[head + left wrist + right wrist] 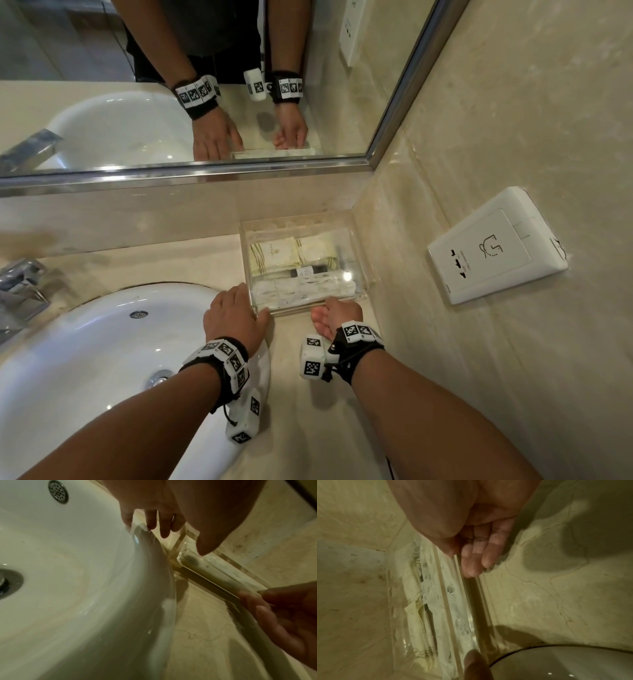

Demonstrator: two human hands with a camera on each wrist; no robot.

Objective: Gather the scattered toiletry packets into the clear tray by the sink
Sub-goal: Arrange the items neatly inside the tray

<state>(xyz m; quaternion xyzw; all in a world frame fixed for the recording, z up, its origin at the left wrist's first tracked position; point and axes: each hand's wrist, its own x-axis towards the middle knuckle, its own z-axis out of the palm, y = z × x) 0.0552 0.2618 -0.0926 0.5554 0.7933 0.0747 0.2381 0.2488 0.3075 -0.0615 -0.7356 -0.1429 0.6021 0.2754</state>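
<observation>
The clear tray [294, 308] stands in the counter's back right corner, between the sink and the side wall. Several cream toiletry packets [274, 255] and a black-and-white tube [308, 270] lie inside it. My left hand [233, 315] rests at the tray's near left corner, fingers straight along the left wall and thumb against the front wall. My right hand [337, 313] pinches the front wall near its right end. In the right wrist view my right hand [462, 562] has its thumb on the rim of the tray [450, 601] and its fingers on the outer face.
The white sink [85, 359] bulges up against the tray's left side, with the chrome faucet [20, 291] at far left. A white wall socket [496, 245] sits on the right wall. The mirror [171, 85] runs along the back. Bare beige counter lies in front of the tray.
</observation>
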